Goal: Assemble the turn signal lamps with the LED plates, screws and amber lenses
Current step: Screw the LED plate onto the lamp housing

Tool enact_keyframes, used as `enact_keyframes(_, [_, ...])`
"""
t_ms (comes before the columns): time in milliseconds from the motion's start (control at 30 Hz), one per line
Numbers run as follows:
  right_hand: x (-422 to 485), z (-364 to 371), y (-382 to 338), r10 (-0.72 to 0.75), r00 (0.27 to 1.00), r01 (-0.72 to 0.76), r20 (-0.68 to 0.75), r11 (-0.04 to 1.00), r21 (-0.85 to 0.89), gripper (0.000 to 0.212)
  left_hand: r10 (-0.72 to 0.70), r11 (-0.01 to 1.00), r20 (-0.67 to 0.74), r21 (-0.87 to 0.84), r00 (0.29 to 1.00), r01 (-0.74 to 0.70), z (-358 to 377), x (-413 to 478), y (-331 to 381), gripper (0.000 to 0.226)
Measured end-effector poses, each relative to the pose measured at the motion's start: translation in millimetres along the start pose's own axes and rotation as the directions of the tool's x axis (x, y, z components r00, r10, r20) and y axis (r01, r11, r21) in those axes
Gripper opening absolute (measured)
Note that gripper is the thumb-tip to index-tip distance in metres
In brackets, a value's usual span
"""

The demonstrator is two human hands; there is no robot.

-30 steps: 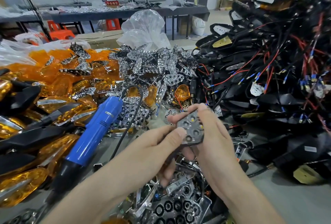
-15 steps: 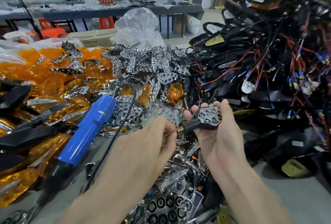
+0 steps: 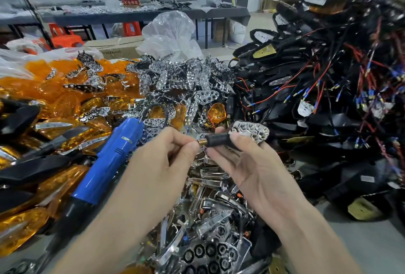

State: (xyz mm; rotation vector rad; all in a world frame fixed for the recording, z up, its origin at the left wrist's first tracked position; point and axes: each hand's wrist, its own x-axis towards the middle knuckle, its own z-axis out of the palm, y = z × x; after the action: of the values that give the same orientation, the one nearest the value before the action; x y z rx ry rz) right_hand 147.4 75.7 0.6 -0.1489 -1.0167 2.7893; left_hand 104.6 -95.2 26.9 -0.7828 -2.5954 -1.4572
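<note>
Left hand [image 3: 166,153]: shifted right, fingertips now pinching at threaded stem tip [image 3: 202,142] of turn signal lamp [image 3: 236,136]. Right hand [image 3: 252,168]: grips black stem [image 3: 219,139], LED plate [image 3: 252,130] head outboard right. Long axis: level, left–right, between both hands

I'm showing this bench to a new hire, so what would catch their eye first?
At centre, the right hand holds a turn signal lamp while the left hand pinches its threaded end. A blue screwdriver lies left, among amber lenses; tangled black wired housings pile up on the right.
</note>
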Motion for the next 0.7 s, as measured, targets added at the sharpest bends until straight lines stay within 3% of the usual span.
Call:
enact_keyframes(67, [-1.0, -0.3, 1.2, 0.046, 0.998, -0.046, 0.03, 0.999, -0.008, 0.06, -0.013, 1.0, -0.014, -0.003, 1.0, 0.013, -4.9, 4.1, -3.2, 0.011])
enact_keyframes(167, [-2.0, -0.9, 2.2, 0.049, 0.998, -0.048, 0.05, 0.999, -0.023, 0.068, -0.046, 0.999, 0.005, -0.029, 0.999, 0.046, -10.7, 7.9, -5.0, 0.008])
enact_keyframes(333, [-0.9, -5.4, 2.5, 0.054, 0.997, -0.051, 0.055, 0.997, -0.051, 0.053, -0.053, 0.998, 0.046, 0.027, 0.998, 0.052, -17.9, 7.3, -3.1, 0.01])
enact_keyframes(467, [2.1, -8.4, 1.6, 0.015, 1.0, -0.013, 0.021, 0.996, -0.09, 0.067, -0.082, 0.996, 0.094, -0.027, 0.992, 0.085, -20.2, 7.5, 0.4, 0.012])
enact_keyframes(600, [1.4, -9.9, 2.1, -0.018, 0.998, 0.029, 0.058, 0.98, -0.198, 0.03, -0.171, 0.974, 0.172, -0.121, 0.97, 0.193, -23.1, 10.1, -4.0, 0.018])
enact_keyframes(700, [2.9, -11.6, 6.2, -0.055, 0.997, 0.066, 0.057, 0.976, -0.209, 0.047, -0.268, 0.929, 0.221, -0.199, 0.938, 0.313, -25.0, 14.4, -10.6, 0.018])
